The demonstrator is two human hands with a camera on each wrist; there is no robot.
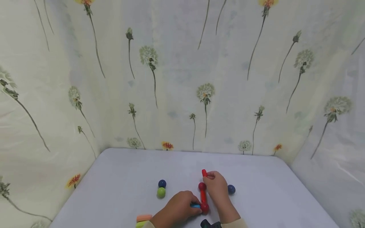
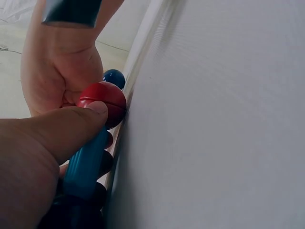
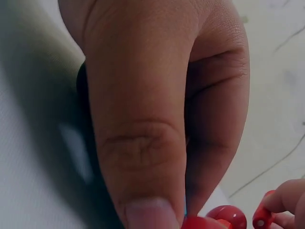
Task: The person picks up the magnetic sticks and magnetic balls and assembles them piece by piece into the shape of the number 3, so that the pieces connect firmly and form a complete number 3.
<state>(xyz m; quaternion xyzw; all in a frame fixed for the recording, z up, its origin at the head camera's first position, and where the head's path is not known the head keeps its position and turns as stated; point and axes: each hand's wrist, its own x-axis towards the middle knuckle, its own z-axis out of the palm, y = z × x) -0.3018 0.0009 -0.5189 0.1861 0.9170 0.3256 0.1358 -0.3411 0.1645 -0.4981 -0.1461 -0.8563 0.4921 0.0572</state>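
Note:
A red rod (image 1: 203,197) joins two red balls, the far one (image 1: 202,186) and the near one (image 1: 204,208). My left hand (image 1: 181,205) pinches a blue rod (image 1: 195,206), whose end meets the near red ball. In the left wrist view the thumb lies along the blue rod (image 2: 86,167), its tip at the red ball (image 2: 107,98). Beyond the far ball, my right hand (image 1: 219,186) pinches another red rod (image 1: 204,173) between thumb and fingers. The right wrist view shows the left thumb (image 3: 138,143) large, with the held red rod (image 3: 262,214) at lower right.
A dark blue ball (image 1: 162,183) and a green ball (image 1: 161,192) stand together on the left. Another dark blue ball (image 1: 231,189) lies right of my right hand. Orange (image 1: 144,218) and lime (image 1: 140,224) sticks lie at the front edge of view. Flowered cloth (image 1: 176,79) surrounds the table.

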